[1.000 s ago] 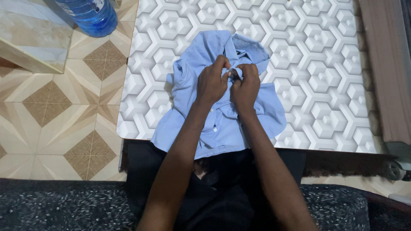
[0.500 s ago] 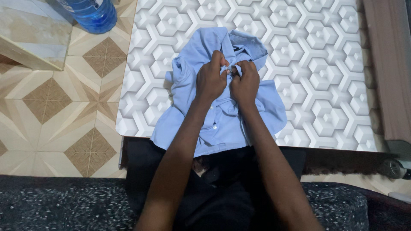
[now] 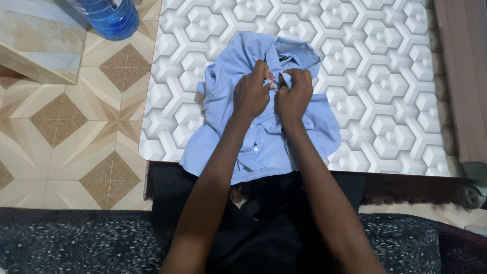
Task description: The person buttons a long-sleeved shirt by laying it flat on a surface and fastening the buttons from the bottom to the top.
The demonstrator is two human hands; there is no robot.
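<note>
Our left hand (image 3: 252, 94) and right hand (image 3: 292, 95) still pinch the light blue shirt (image 3: 264, 147) placket near the collar; they sit barely lower on the bench (image 3: 385, 76) than before.

Home: tiled floor (image 3: 61, 122), patterned table (image 3: 385, 76)

A table (image 3: 406, 76) with a white, raised geometric pattern fills the upper middle of the view. To its left lies a floor (image 3: 61, 132) of beige tiles with brown diamonds, where a blue water bottle (image 3: 109, 15) stands near the table's far corner. A dark speckled rug (image 3: 76, 243) runs along the bottom edge.
</note>
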